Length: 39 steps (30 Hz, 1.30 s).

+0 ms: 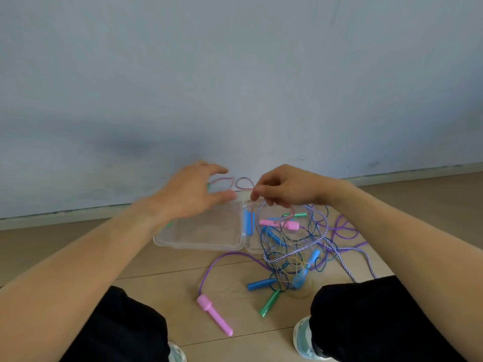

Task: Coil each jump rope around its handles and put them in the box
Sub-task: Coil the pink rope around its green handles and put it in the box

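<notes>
A clear plastic box lies open on the wooden floor by the wall. My left hand hovers above it, fingers spread and curved, with a green handle end peeking out behind it. My right hand pinches a thin pink rope that loops between both hands. Right of the box sits a tangle of jump ropes with blue, pink and green handles. A pink handle on a purple rope lies alone nearer to me. A blue handle rests at the box's hinge.
My knees in black trousers and my shoes frame the bottom of the view. The pale blue wall and its skirting stand just behind the box. A blue-and-white braided rope trails off to the right.
</notes>
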Tool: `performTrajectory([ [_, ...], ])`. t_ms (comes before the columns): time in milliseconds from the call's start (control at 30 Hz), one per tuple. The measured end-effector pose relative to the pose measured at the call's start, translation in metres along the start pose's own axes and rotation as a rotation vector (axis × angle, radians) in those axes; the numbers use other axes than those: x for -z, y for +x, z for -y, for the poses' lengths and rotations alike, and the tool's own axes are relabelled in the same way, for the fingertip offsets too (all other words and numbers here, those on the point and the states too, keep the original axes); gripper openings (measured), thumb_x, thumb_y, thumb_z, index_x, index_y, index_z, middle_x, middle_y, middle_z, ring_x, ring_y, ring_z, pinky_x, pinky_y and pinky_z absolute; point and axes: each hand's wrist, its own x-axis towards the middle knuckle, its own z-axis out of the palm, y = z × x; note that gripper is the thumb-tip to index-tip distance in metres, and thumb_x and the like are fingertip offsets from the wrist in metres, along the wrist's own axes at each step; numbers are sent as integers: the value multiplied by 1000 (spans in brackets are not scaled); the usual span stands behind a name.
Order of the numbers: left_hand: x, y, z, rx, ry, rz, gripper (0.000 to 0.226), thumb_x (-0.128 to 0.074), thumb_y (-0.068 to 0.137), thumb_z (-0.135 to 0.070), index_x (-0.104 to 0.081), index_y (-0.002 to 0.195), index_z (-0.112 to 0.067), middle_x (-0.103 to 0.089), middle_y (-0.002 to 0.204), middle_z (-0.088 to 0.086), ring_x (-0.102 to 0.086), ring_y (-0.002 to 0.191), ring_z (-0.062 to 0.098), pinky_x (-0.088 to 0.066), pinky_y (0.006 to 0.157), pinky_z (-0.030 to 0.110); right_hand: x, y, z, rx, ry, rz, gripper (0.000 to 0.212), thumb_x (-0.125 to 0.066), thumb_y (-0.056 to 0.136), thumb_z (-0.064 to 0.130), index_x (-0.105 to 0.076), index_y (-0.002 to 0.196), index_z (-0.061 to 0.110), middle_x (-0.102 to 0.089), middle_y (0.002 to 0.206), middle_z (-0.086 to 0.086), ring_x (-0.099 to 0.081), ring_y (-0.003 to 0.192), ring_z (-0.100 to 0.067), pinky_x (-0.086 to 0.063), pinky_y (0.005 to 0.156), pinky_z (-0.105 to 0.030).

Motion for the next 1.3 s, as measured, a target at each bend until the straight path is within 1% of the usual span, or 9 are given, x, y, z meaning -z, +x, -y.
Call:
performTrajectory([
  [100, -10, -4, -19, -78, -452, 241, 67, -79, 81, -32, -49, 141, -34, -62, 127, -15, -70, 81, 13, -58, 54, 35, -14, 0, 16, 86, 70, 17, 22, -55, 99, 22, -73, 88, 14, -59, 56, 10, -47, 48, -6, -42, 55, -22],
  [200, -6, -2, -17, -98, -338, 270, 20, -68, 92, -25, -69, 113, -26, -72, 81, -6, -62, 57, 19, -47, 40, 24, -12, -1, 16, 85, 170, 16, 22, -61, 97, 22, -72, 93, 4, -64, 59, 9, -49, 51, -8, -44, 59, -20],
  [267, 1, 3, -8, -40, -284, 217, 17, -58, 99, -24, -73, 93, -18, -61, 60, -6, -47, 40, 9, -41, 39, 22, -6, 0, 9, 46, 220, 19, 25, -66, 93, 23, -72, 98, -1, -70, 71, -1, -52, 54, -13, -47, 62, -27],
  [433, 30, 19, 37, 206, -331, -226, 31, -50, 101, -19, -64, 74, -15, -54, 59, 4, -40, 29, 8, -33, 33, 18, 17, 0, -19, -68, 66, -62, 37, -59, 94, 41, -72, 83, 8, -63, 60, 0, -54, 51, -12, -49, 64, -25],
  [700, 43, 17, 63, 385, -268, -405, 30, -52, 100, -23, -66, 77, -10, -63, 68, 12, -47, 31, 10, -40, 35, 17, 32, 6, -29, -146, 199, 34, 21, -55, 99, 22, -73, 107, 14, -69, 83, -4, -54, 57, -13, -46, 53, -20],
  [900, 52, 10, 87, 524, -199, -309, 30, -50, 100, -20, -68, 83, -4, -67, 70, 9, -48, 31, 12, -41, 40, 21, 39, 6, -36, -171, 458, -192, 18, -58, 93, 2, -76, 95, 9, -63, 76, -3, -48, 55, -12, -37, 47, -22],
  [1033, 56, 7, 99, 581, -192, -272, 30, -50, 100, -21, -69, 85, -3, -68, 71, 9, -50, 46, 23, -41, 50, 24, 49, 0, -43, -176, 221, -201, 11, -68, 89, 8, -75, 98, 11, -66, 68, 2, -51, 57, -9, -41, 52, -21],
  [1133, 57, 6, 104, 589, -167, -295, 29, -50, 101, -20, -69, 85, -4, -70, 75, 11, -50, 46, 23, -42, 42, 22, 47, -1, -44, -176, 143, -148, 11, -72, 87, 16, -76, 97, 13, -64, 68, 2, -52, 54, -5, -43, 53, -21],
  [1300, 57, 7, 113, 633, -135, -259, 30, -52, 100, -24, -71, 85, -5, -73, 73, 7, -52, 46, 23, -43, 50, 25, 50, 0, -41, -207, 478, -235, 16, -63, 94, 17, -67, 104, 5, -76, 98, -9, -75, 85, -25, -60, 64, -30],
])
